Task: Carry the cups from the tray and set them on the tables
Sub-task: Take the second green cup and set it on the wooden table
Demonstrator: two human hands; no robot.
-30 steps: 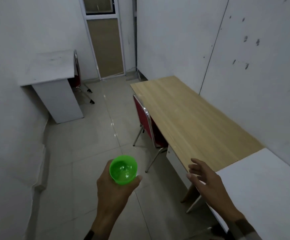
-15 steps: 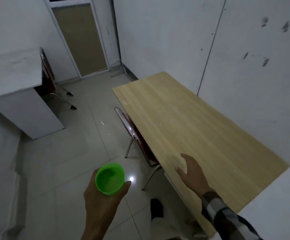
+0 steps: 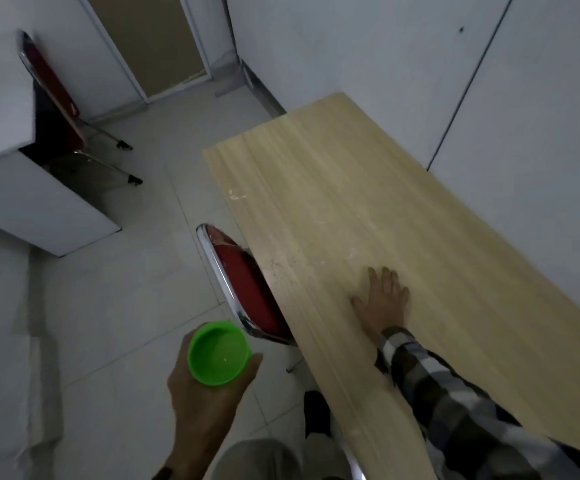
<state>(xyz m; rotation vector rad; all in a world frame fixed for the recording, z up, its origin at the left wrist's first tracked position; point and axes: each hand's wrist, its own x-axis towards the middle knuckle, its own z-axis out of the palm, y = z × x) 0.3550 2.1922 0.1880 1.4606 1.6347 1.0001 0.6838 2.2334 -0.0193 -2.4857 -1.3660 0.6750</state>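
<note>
A bright green plastic cup [image 3: 218,353] stands upright in my left hand [image 3: 202,407], which grips it from below, low in the view and over the tiled floor. The cup looks empty. My right hand [image 3: 382,303] lies flat with fingers spread on the light wooden table [image 3: 333,188], near its left edge. The wooden table runs along the right wall. No tray is in view.
A red chair with a chrome frame [image 3: 243,289] is tucked under the wooden table's left edge, just right of the cup. A white table [image 3: 1,109] with another red chair [image 3: 53,95] stands at the far left. A door [image 3: 150,43] is at the back.
I have moved closer to the wooden table. My right hand went from hovering by its edge to lying flat on the top. The cup stays in my left hand.
</note>
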